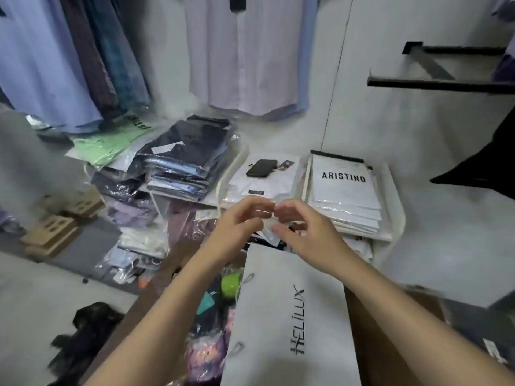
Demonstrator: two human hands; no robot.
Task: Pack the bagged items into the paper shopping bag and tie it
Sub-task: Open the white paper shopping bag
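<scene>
A white paper shopping bag [292, 316] marked HELILUX stands in front of me, leaning over an open cardboard box. Its white cord handles show at the left edge and at the top. My left hand [239, 221] and my right hand [303, 229] meet just above the bag's top edge, fingertips pinched together on the white cord [271, 215] of the bag. The bag's inside is hidden from view.
A brown cardboard box [164, 277] of bagged clothes sits under the bag. Stacks of bagged shirts [184, 162] lie at the left, a white stack marked ARISTINO [345, 190] at the right, a black phone [262, 168] between them. Shirts hang on the wall behind.
</scene>
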